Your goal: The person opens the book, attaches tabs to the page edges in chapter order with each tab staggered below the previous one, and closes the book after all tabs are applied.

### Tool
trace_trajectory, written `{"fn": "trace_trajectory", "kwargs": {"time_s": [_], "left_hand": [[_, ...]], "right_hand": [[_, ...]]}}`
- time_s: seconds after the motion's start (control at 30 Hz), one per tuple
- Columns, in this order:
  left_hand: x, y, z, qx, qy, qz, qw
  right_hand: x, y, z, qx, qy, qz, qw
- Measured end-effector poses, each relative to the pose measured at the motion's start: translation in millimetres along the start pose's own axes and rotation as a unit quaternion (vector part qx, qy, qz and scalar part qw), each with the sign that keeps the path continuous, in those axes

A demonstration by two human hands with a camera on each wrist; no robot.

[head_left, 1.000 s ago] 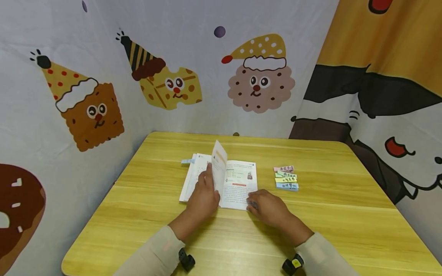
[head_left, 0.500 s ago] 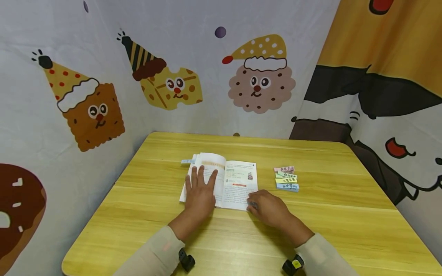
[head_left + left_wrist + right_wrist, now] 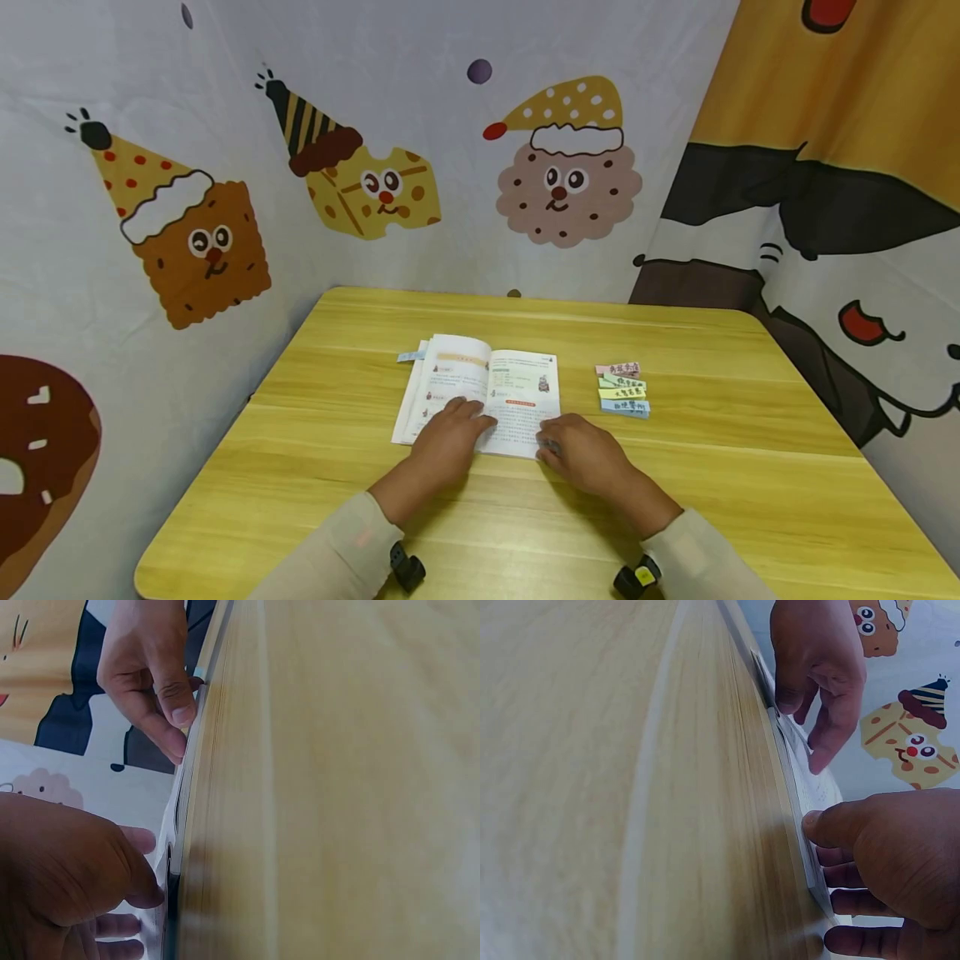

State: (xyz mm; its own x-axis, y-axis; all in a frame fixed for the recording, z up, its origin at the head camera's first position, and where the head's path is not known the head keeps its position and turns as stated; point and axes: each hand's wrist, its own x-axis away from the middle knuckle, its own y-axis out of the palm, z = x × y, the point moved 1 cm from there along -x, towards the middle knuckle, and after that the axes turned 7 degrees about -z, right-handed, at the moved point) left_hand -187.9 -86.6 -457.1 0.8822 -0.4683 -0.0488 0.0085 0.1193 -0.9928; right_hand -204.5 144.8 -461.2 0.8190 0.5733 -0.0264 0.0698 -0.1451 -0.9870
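Observation:
An open book with printed pages lies on the wooden table, a blue paper tab sticking out from its upper left edge. My left hand rests low on the left page beside the centre fold, its fingers loosely bent and holding nothing. At the lower right corner of the book, my right hand holds the edge. In the right wrist view the right thumb of that hand sits at the book's front edge, the other fingers along its right side. Thickness of the page block shows there too.
Several handwritten paper strips, pink, green, yellow and blue, lie in an overlapping stack right of the book. The wooden table reaches back to a cloth wall printed with cartoon figures.
The raised page has gone down onto the left side. My left hand first flattened over it with spread fingers, then slid down toward the fold. My right hand has stayed at the corner.

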Motion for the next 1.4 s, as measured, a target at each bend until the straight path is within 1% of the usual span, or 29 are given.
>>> {"fn": "trace_trajectory", "kwargs": {"time_s": [0.2, 0.5, 0.77, 0.93, 1.4], "left_hand": [[0.6, 2.1, 0.5, -0.014, -0.001, -0.012, 0.9998], [1.3, -0.1, 3.1, -0.014, -0.015, -0.025, 0.9995], [-0.5, 1.7, 2.6, -0.002, -0.014, -0.022, 0.9997], [-2.2, 3.6, 2.1, 0.008, -0.020, -0.037, 0.9991], [-3.0, -2.3, 2.7, 0.018, -0.017, -0.042, 0.9988]], "right_hand": [[1.3, 0.4, 0.5, -0.002, -0.006, 0.007, 1.000], [1.5, 0.1, 0.2, -0.004, -0.008, 0.004, 1.000], [0.8, 1.6, 1.4, -0.004, -0.009, 0.008, 1.000], [0.3, 3.1, 3.1, -0.001, -0.010, 0.006, 1.000], [-0.4, 1.1, 1.9, -0.004, -0.011, 0.008, 1.000]]}}
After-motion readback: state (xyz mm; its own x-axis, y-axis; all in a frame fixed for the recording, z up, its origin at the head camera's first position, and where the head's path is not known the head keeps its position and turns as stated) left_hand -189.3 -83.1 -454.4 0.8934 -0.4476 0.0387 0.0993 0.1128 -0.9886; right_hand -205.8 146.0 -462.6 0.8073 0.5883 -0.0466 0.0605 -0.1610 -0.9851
